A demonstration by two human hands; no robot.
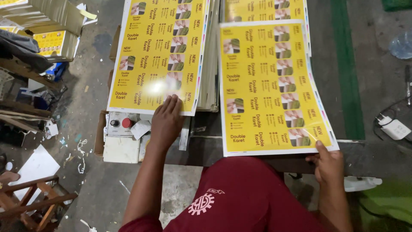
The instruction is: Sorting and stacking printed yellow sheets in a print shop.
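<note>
My left hand [166, 119] rests flat, fingers together, on the near edge of a stack of glossy yellow printed sheets [159, 51] at centre left. My right hand [328, 165] pinches the near right corner of a single yellow printed sheet [270, 86] with a white border, which lies at a slight slant over another yellow stack [262, 9] farther back. Each sheet carries rows of small product pictures and dark text.
A small control box [120, 124] with a red button and a black knob sits below the left stack. A white charger with cable [395, 128] lies at right beside a green floor stripe [347, 77]. Cardboard, wooden frames and paper scraps crowd the left floor.
</note>
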